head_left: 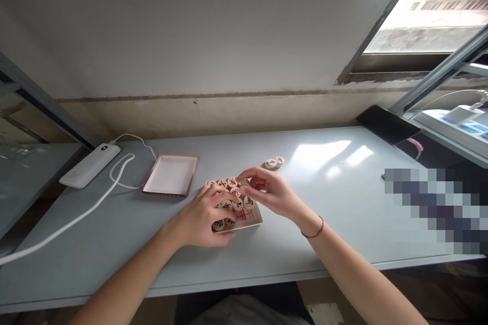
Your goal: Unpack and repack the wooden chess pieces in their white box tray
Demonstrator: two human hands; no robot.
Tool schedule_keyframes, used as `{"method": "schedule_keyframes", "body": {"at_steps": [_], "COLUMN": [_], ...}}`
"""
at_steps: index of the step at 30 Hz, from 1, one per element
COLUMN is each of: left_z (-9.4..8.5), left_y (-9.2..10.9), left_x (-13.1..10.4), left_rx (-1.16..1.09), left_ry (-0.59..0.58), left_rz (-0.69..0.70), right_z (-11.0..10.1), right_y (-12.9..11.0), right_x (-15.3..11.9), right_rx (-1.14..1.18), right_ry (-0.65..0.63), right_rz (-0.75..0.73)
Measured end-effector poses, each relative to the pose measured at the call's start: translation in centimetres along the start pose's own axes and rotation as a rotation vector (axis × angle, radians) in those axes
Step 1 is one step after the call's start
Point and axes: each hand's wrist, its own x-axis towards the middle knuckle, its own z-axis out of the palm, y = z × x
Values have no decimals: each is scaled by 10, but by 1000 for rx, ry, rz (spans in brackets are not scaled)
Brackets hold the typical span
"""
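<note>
A shallow box (249, 217) holds several round wooden Chinese chess pieces (249, 202), lying in rows with red or black characters. Lines and red writing show on its bare bottom at the lower right. My left hand (204, 216) rests over the left side of the box, fingers spread across the pieces and partly covering them. At the box's upper right corner, my right hand (270, 190) has its thumb and index finger curled around a piece that is mostly hidden. Beyond this hand, a few more wooden chess pieces (271, 163) lie on the table.
A box lid (171, 175), white inside with reddish edges, lies left of the box. Farther left are a white power bank (90, 165) and a white cable (82, 221). A dark flat device (389, 124) leans at the table's far right. A wall stands behind the grey table (328, 213).
</note>
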Motion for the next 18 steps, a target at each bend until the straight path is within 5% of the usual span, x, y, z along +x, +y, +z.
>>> {"method": "schedule_keyframes", "body": {"at_steps": [10, 18], "left_z": [-9, 0], "left_y": [-10, -15], "left_x": [-3, -8], "left_rx": [46, 41], "left_ry": [-13, -105], "left_rz": [-124, -160], "right_z": [3, 25], "right_y": [-10, -5], "right_x": [-7, -10], "right_rx": [-278, -608], "right_ry": [-253, -305], "right_rz": [-222, -435]}}
